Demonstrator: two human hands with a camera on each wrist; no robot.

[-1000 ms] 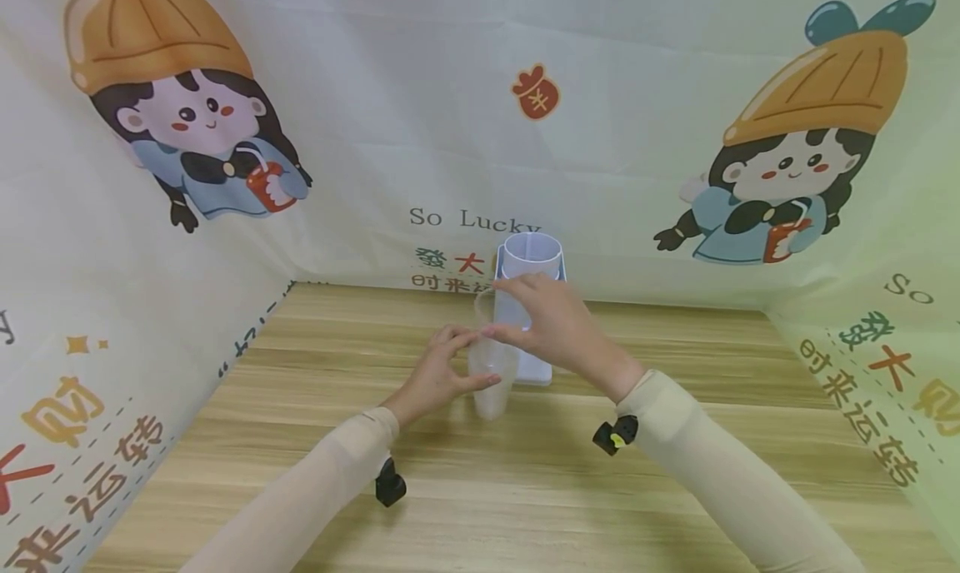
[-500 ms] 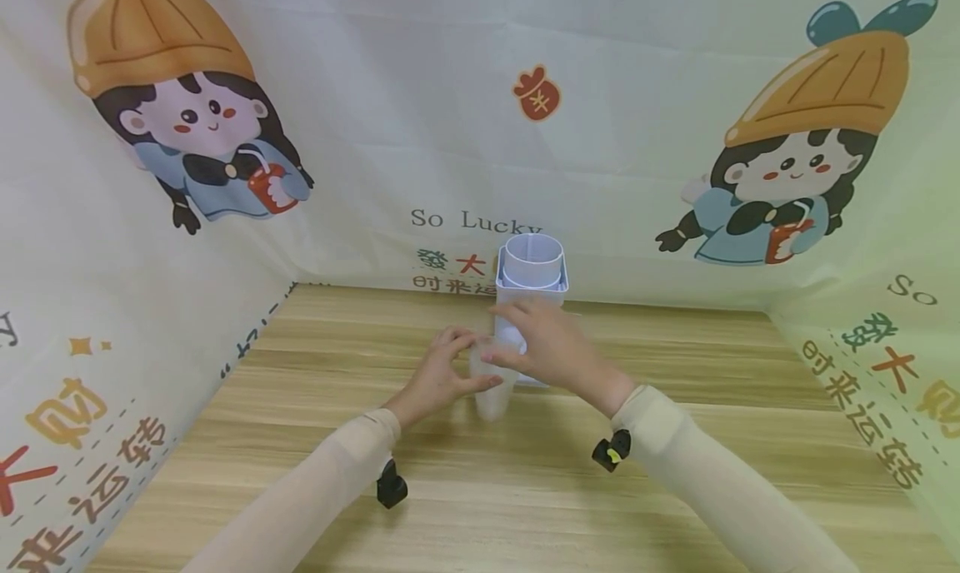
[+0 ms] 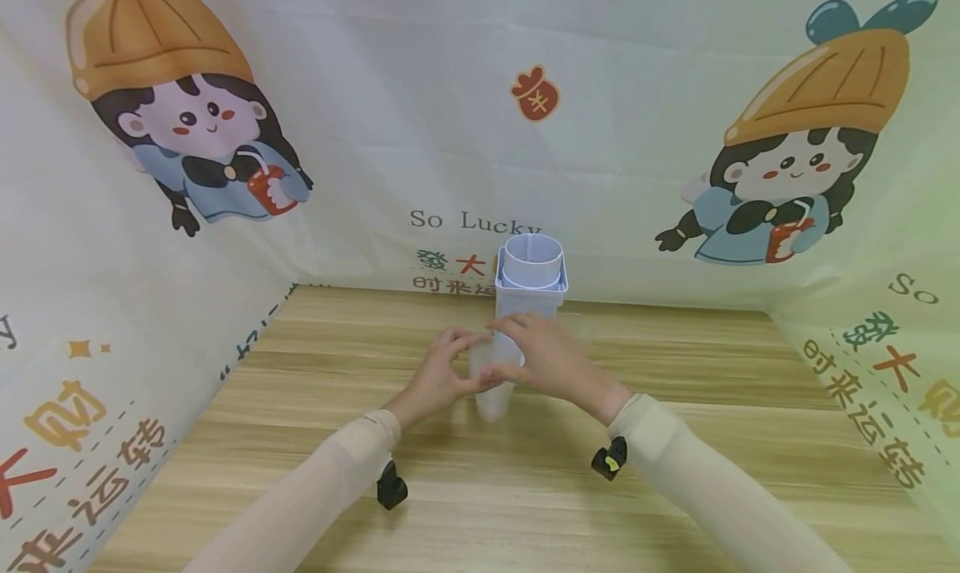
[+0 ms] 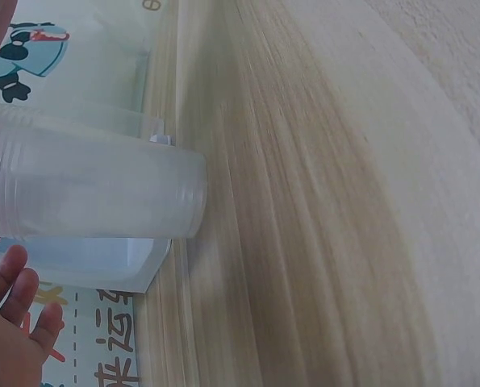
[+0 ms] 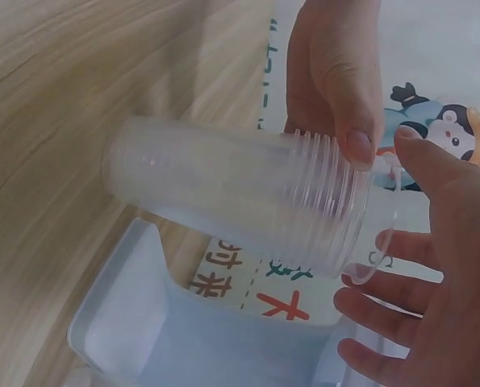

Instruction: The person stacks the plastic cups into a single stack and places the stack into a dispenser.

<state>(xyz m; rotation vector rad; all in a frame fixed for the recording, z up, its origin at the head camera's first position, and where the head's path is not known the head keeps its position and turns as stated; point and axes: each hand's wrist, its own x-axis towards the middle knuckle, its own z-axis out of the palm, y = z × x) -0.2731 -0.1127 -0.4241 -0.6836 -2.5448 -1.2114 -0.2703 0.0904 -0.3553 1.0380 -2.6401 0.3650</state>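
Fingers of the left hand [image 3: 435, 379] curled round a stack of cups [image 3: 491, 404]; fingers of the right hand [image 3: 557, 358] spread wide about its rim. Head view: table [image 3: 510, 490], pale yellow-brown, streaked wood grain, lower centre of frame; cloth hanging [image 3: 405, 123], off-white, lightly creased, at back and both sides, printed with cartoon figures [image 3: 183, 132] in orange caps upper left and upper right, a red pouch motif [image 3: 536, 94] upper centre, and lettering [image 3: 427, 220]. Stack near frame centre, just below and left of a white holder [image 3: 529, 301], boxy casing with round tube at top. Sleeves [image 3: 315, 473] cream; small black devices [image 3: 392, 485] at the wrists. Left wrist view: stack at left of frame, translucent, frosted, tapering, ribbed toward the rim; whether its base meets the table cannot be told. Right wrist view: stack across centre, nested rims showing as close-set rings; left thumb on the rings, upper centre; right fingers apart, right of frame, one fingertip at the clear outermost rim; holder below, smooth, rounded corner lower left.
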